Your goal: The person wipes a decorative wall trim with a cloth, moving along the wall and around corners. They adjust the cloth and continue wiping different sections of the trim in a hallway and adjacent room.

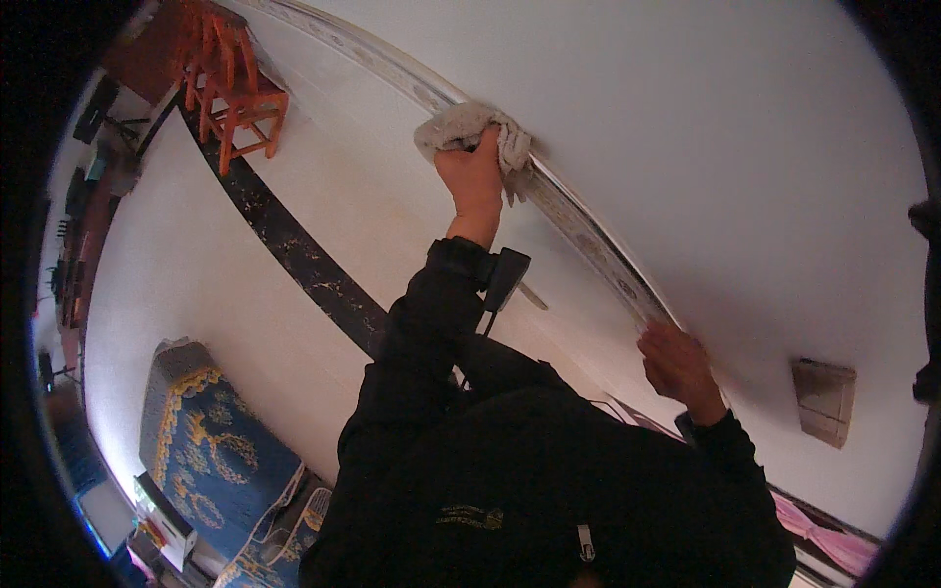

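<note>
A greyish cloth, bunched up, is pressed against a patterned wall moulding that has a shiny edge and runs diagonally across the view. My left hand grips this cloth, the thumb on top and the other fingers mostly hidden in its folds. Lower along the same moulding, to the right, my right hand touches the strip with bent fingers. Its fingertips are blurred, so whether it grips the edge cannot be made out. A black strap with a box-like device sits on my left wrist.
Right of the moulding is a white wall with a switch plate. Wooden chairs stand at upper left by a dark marbled floor band. A blue patterned sofa cover is at lower left, a pink curtain at lower right.
</note>
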Tool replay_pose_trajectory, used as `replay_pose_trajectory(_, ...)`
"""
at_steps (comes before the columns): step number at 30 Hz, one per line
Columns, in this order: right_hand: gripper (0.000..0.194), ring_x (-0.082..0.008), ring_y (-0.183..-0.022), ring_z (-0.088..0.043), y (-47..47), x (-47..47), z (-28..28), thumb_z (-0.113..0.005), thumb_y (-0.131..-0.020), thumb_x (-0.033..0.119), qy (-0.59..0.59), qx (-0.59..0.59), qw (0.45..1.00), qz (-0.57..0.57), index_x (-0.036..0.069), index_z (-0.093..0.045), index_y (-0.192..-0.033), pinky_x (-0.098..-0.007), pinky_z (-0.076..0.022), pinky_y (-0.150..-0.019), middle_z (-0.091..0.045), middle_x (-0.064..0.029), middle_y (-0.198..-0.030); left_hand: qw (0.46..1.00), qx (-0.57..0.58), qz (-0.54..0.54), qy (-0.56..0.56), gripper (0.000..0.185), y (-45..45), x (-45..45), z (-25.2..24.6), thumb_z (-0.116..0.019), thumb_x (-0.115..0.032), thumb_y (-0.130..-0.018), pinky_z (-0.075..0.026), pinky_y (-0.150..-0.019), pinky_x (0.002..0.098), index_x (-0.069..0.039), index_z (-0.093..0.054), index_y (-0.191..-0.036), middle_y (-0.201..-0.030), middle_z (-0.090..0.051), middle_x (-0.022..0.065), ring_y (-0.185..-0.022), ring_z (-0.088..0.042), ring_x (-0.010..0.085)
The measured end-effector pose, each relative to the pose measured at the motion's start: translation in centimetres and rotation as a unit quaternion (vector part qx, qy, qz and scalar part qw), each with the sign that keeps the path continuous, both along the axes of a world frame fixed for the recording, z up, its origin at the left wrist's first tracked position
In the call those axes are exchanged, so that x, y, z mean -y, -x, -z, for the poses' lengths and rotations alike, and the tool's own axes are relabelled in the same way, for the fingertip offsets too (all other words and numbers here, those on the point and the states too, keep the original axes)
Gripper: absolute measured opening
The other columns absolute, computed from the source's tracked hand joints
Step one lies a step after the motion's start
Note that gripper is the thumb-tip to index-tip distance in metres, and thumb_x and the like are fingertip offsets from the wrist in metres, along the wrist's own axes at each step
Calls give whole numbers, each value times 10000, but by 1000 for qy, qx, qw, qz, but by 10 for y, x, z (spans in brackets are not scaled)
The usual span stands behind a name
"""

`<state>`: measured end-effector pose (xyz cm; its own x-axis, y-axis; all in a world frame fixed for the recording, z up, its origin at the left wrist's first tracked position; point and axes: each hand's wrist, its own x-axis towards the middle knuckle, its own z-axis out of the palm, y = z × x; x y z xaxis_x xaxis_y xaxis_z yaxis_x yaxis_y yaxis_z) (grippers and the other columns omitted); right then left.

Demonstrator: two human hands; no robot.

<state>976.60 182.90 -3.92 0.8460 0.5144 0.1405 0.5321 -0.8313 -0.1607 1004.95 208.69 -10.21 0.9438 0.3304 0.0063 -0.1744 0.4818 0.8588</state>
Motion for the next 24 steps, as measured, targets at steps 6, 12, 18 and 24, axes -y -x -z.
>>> replay_pose_trajectory(6, 280, -285, -957, -674, -10, -22, -11, -703, -799, 47, -119, -30, 992, 38, 80, -648, -1071, -382, -560, -793, -691, -75, -992, 999, -16, -11, 41, 195, -49, -34, -12, -722, -51, -780, -484, -767, 309, 51, -623, -913, -911, -658, 88, -861, -615, 176)
replay_pose_trajectory(12, 300, -298, -995, -636, -93, -100, -32, -737, -771, 54, -132, -77, 986, -60, 76, -640, -1054, -403, -540, -815, -659, -100, -1034, 999, -22, 10, -35, 214, -82, -70, -18, -717, -53, -778, -500, -744, 315, 54, -625, -939, -921, -659, 88, -857, -621, 180)
replay_pose_trajectory(18, 252, -300, -1046, -596, -186, -173, -43, -716, -784, 99, -123, -52, 988, -75, 55, -632, -1017, -421, -494, -906, -638, -105, -1008, 1000, -14, 9, 19, 261, -120, -101, -26, -723, -54, -782, -515, -731, 323, 42, -613, -998, -966, -657, 92, -844, -632, 188)
replay_pose_trajectory(24, 197, -302, -1025, -597, -266, -215, -34, -695, -770, 68, -137, 18, 988, -74, 24, -644, -956, -405, -507, -881, -637, -112, -982, 1000, -14, 17, -2, 196, -165, -133, -22, -694, -47, -783, -498, -721, 304, 27, -618, -948, -931, -646, 74, -819, -609, 164)
